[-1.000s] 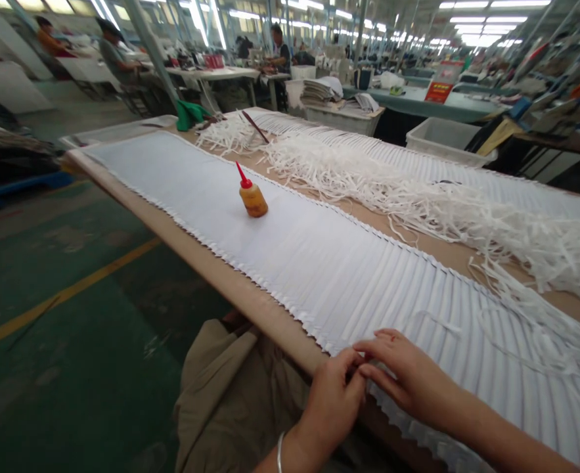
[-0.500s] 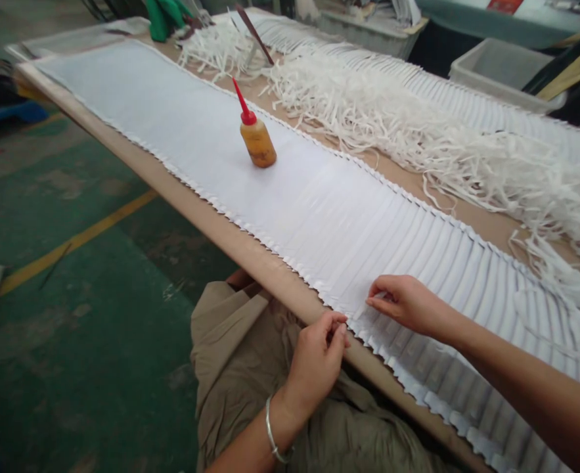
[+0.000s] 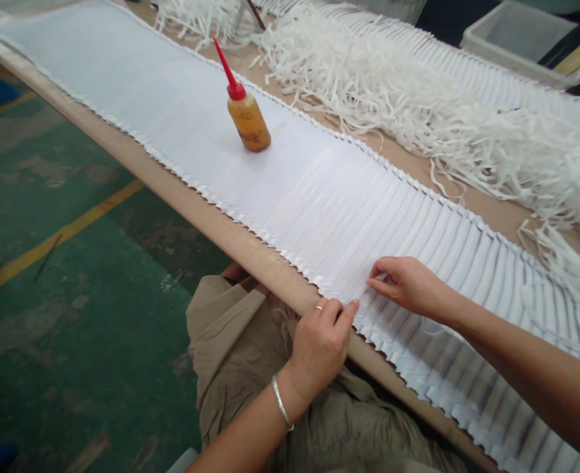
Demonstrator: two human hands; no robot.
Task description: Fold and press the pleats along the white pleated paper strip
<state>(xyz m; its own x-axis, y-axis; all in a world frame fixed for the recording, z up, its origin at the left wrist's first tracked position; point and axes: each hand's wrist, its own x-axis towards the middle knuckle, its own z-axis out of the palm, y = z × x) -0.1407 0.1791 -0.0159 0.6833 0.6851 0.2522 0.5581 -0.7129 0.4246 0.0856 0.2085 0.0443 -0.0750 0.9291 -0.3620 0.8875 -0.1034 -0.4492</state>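
A long white sheet (image 3: 136, 85) lies along the table, with rows of overlapping white strips (image 3: 418, 217) across its nearer part and small folded tabs along both edges. At the near edge, my left hand (image 3: 322, 341) is closed, with curled fingers and the thumb pressed by the folded tabs; what its fingertips hold is hidden. My right hand (image 3: 410, 286) hovers just over the strips with thumb and forefinger pinched, a bit of white strip (image 3: 384, 278) showing between them. Farther up the sheet stands a squeeze bottle (image 3: 250, 121) of amber liquid with a red pointed nozzle.
A big tangle of loose white strips (image 3: 393, 98) covers the table (image 3: 265, 253) beyond the sheet. Behind it runs another ribbed white length (image 3: 457, 59). A clear plastic bin (image 3: 521, 46) stands at the back right. The green floor (image 3: 87, 315) has a yellow line.
The view has tilted down and shifted slightly. My left hand has turned over, knuckles up, its thumb now stretched onto the edge. My right hand keeps its pinch in nearly the same place.
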